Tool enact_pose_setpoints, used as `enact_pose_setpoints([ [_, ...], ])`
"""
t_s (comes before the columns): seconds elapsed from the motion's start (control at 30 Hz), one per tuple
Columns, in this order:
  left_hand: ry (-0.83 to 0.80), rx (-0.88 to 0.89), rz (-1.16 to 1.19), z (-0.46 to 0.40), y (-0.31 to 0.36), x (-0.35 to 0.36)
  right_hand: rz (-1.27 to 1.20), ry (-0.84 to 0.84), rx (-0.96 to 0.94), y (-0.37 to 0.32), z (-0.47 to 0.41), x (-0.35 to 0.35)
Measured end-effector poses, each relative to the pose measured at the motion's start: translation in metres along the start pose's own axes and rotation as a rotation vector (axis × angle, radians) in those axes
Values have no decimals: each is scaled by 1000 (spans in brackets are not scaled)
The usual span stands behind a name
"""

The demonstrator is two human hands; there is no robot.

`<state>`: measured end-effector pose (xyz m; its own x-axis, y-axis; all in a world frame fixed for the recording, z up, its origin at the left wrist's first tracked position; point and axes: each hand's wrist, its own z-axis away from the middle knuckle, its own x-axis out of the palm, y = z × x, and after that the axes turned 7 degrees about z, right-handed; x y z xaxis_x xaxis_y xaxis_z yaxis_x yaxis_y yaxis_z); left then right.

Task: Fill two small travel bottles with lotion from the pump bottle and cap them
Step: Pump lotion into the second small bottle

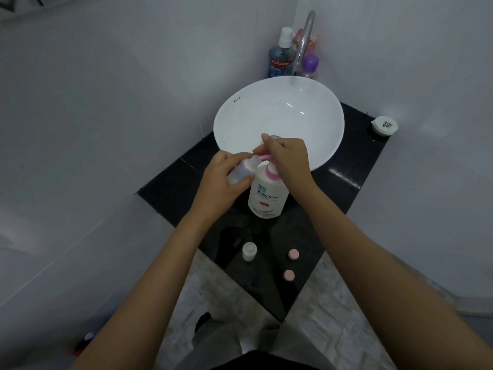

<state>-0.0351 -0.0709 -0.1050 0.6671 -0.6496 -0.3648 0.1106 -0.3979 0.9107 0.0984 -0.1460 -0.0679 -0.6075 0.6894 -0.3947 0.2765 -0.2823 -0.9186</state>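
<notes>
Lotion pump bottle [268,194], white with a pink collar and pink spout, stands upright near the middle of the black counter [354,166], just in front of the white basin [240,113]. Fingers of the right hand [286,156] are curled down over the pump head, covering it so that only the spout tip shows. Fingers of the left hand [222,173] wrap around a small clear travel bottle [244,169], tilted with its open neck right at the spout tip; whether they touch I cannot tell. Toward the counter's front corner a second small bottle [249,251] stands upright and uncapped, and two pink caps [293,254] lie apart from it on the right side, one nearer the front than the other. At the back edge, behind the basin, a chrome tap [304,41] rises beside a blue mouthwash bottle [280,60] and a purple-capped bottle [310,66]. A round white lid [384,126] sits at the right corner.
</notes>
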Motion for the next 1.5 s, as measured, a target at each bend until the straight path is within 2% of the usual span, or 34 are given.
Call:
enact_pose_setpoints([
  [0.17,-43,38,17,-5,4,-1,-8,-9,-14,3,-2,0],
  [0.3,7,58,34,-6,2,-3,2,-5,-2,9,-6,3],
  [0.63,-77,-62,175,-2,2,-4,84,-9,-18,26,-3,9],
  [0.93,18,-73,253,0,9,-3,1,28,0,26,-5,9],
  [1.2,6,-69,303,-2,12,-6,68,8,-47,22,-7,4],
  [1.4,10,-97,314,-4,12,-5,-19,66,-10,28,-4,11],
  [1.5,-3,-130,319,-1,9,-3,13,61,-11,35,1,14],
])
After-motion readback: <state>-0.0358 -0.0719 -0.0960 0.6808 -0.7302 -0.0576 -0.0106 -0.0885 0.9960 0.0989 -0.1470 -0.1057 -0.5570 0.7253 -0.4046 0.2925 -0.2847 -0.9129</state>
